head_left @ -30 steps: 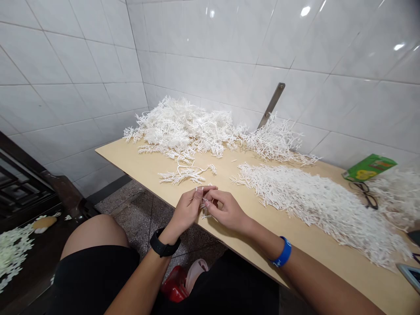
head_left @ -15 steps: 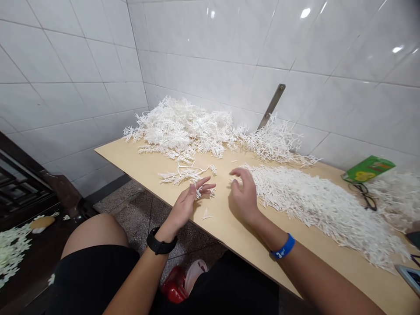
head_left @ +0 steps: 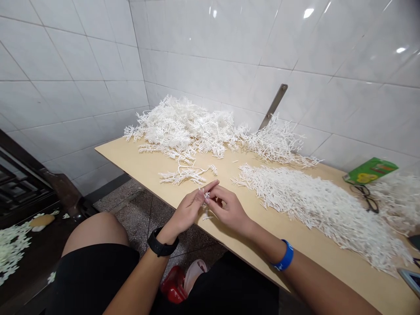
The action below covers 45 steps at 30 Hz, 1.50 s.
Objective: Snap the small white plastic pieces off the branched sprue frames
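The person's black-clothed lap is nearest, with a glossy red object (head_left: pixel 173 284) beyond it on the grey speckled stone floor (head_left: pixel 131 210). Over the near edge of a pale wood-coloured table (head_left: pixel 138 162), the left hand (head_left: pixel 187 211), below a black wristband (head_left: pixel 162 242), and the right hand (head_left: pixel 231 212), below a blue wristband (head_left: pixel 285 256), meet, thumbs and fingers drawn in on a small white branching sprig (head_left: pixel 206 196). Just beyond lies a loose white forked branch (head_left: pixel 183 176). To the right, a long flat heap of short white pieces (head_left: pixel 308 197) spreads along the smooth surface, with black-framed glasses (head_left: pixel 369 201) near its far side and a green cardboard box (head_left: pixel 370 170) behind them. Farther back, a tall tangled pile of white branches (head_left: pixel 183 122) fills the corner end. Glossy pale-grey tiled walls (head_left: pixel 203 39) meet behind, reflecting lights; a drilled metal strip (head_left: pixel 274 105) stands slanted against the right-hand one. Dark wooden latticed furniture (head_left: pixel 62 188) sits at left.
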### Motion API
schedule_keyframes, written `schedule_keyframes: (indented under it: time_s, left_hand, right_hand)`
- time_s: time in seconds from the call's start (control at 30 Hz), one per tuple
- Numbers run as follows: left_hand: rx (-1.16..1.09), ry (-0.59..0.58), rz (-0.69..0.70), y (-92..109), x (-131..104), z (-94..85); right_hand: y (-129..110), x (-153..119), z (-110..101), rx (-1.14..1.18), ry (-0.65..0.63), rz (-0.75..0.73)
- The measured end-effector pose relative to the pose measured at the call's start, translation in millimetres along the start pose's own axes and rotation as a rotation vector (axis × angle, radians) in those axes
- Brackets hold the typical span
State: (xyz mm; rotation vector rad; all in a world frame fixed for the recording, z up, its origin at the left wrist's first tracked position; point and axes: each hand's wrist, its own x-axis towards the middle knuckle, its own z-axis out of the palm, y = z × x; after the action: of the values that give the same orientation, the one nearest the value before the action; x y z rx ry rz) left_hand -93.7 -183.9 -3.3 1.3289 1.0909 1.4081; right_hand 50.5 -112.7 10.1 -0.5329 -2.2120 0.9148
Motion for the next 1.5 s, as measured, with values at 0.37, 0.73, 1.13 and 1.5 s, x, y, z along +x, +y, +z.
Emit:
schedule_keyframes:
  time_s: [0.37,0.73,1.13,1.5]
  left_hand:
    - [-0.099,0.389,-0.058,-6.2,4.9,-6.0]
    - [-0.071,0.210,-0.093,-4.4,3.9,-3.6]
    - [0.103,0.134,-0.010,3.0,0.9,0.8]
    - [0.116,0.299,0.026,-4.7,3.4,4.6]
  right_hand:
    - [-6.0,-4.9,0.1,0.068,-0.110,-0.142]
    - [20.1,4.2,-21.9,-0.306,0.347,0.079]
    - [3.4,0.6,0.8,0.024,0.046,0.015]
    - [-4.3,1.3,2.7,-0.033,-0.007,0.027]
